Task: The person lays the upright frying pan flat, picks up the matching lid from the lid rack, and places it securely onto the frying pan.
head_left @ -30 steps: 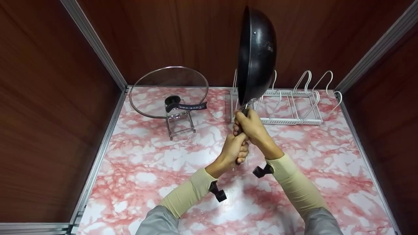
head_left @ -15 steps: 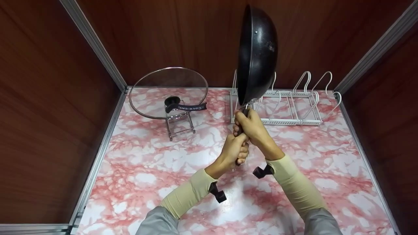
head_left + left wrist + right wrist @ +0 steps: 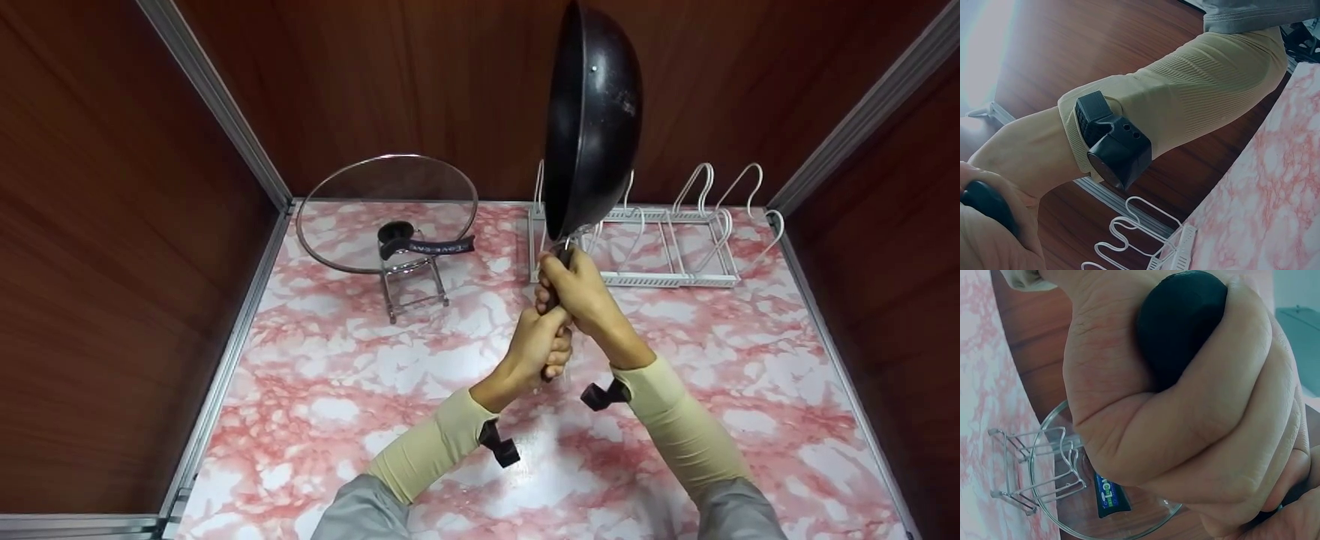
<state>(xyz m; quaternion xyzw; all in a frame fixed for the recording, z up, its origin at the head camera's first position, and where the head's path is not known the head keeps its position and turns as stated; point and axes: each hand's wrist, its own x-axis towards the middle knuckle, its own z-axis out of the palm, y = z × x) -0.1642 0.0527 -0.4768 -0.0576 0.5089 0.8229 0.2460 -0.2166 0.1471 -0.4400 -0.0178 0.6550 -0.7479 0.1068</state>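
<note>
A black wok (image 3: 604,120) is held up by its dark handle (image 3: 553,300) in the head view, turned on its edge with its hollow side facing left. My right hand (image 3: 581,289) grips the handle just below the bowl, and in the right wrist view its fingers (image 3: 1230,399) wrap around the dark grip (image 3: 1179,326). Lower on the same handle, my left hand (image 3: 536,345) is curled close under the right one. The left wrist view shows part of the handle (image 3: 988,205) between skin folds.
A glass lid (image 3: 345,176) with a black knob leans in a small metal stand (image 3: 416,300) at the back left. Behind the wok, a white wire rack (image 3: 667,281) stands on the pink marbled table (image 3: 337,450). Brown panels (image 3: 90,262) enclose the sides and back.
The wok's bowl has risen slightly and shifted a little right, its top now near the upper frame edge. Both hands keep their grip almost in place.
</note>
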